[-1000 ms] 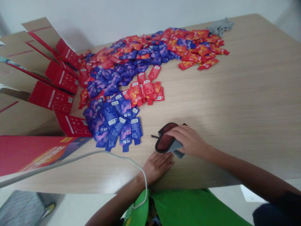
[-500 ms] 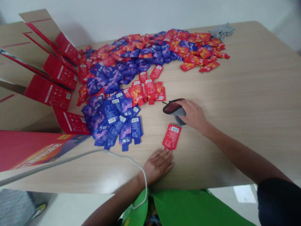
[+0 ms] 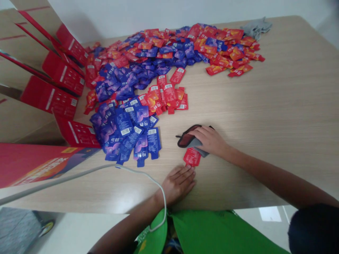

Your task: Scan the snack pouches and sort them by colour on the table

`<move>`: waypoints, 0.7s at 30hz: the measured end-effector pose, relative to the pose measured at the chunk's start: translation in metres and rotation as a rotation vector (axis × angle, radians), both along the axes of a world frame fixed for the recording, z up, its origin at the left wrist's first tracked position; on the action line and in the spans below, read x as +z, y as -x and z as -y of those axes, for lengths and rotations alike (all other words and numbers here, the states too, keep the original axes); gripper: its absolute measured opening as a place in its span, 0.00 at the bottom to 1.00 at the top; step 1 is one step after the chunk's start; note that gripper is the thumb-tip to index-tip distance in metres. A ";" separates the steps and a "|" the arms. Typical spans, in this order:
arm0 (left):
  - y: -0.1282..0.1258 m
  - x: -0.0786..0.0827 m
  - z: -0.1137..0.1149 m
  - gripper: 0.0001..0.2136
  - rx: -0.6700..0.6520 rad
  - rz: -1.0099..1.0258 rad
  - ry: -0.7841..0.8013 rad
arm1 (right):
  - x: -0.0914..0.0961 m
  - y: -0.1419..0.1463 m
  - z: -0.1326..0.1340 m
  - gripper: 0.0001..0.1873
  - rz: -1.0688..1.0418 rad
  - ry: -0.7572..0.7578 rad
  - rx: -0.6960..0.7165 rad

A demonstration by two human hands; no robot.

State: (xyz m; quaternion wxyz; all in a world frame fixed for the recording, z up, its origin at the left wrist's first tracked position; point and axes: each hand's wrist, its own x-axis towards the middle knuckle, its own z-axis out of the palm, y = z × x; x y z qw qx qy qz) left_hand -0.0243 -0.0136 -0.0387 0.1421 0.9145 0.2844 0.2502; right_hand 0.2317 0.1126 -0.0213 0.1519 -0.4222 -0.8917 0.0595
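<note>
My right hand point(image 3: 212, 141) is closed on a folded cleaning cloth point(image 3: 186, 138) with a grey side, a dark reddish side, a black edge and a small loop. The cloth covers the upper part of a red sachet point(image 3: 192, 157) lying on the table. Flat on the tabletop, my left hand point(image 3: 178, 184) has its fingers stretched out, with the fingertips touching the sachet's narrow near end. Left of them lies a spread of blue sachets point(image 3: 125, 132), printed side or barcode side up. Beyond these is a smaller group of red sachets point(image 3: 168, 93).
A long heap of mixed red and blue sachets point(image 3: 159, 53) runs along the wall. Open red cartons point(image 3: 53, 95) stand at the left. A crumpled grey cloth point(image 3: 256, 27) lies at the back right. A pale cable point(image 3: 106, 166) crosses the near left, over my left wrist.
My right hand has brought the cloth toward me and slightly left, onto the upper part of the red sachet. My left hand stays at its near end. The view has shifted slightly.
</note>
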 end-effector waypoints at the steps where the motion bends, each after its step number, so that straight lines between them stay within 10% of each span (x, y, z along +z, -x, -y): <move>1: 0.000 0.000 0.000 0.14 0.001 0.000 0.000 | 0.004 -0.007 -0.012 0.26 0.025 -0.003 -0.036; 5: 0.000 0.000 -0.001 0.14 0.002 0.003 0.005 | 0.030 -0.021 -0.032 0.28 -0.061 -0.069 -0.220; 9: 0.000 0.000 0.000 0.14 0.006 0.012 0.017 | 0.049 -0.003 0.004 0.27 -0.272 -0.114 -0.203; 15: 0.000 -0.002 0.003 0.09 0.039 0.004 0.043 | 0.012 0.036 0.067 0.18 -0.126 -0.004 0.196; 21: -0.001 0.001 -0.001 0.13 0.009 0.019 0.017 | -0.008 0.008 0.014 0.24 -0.062 -0.017 0.027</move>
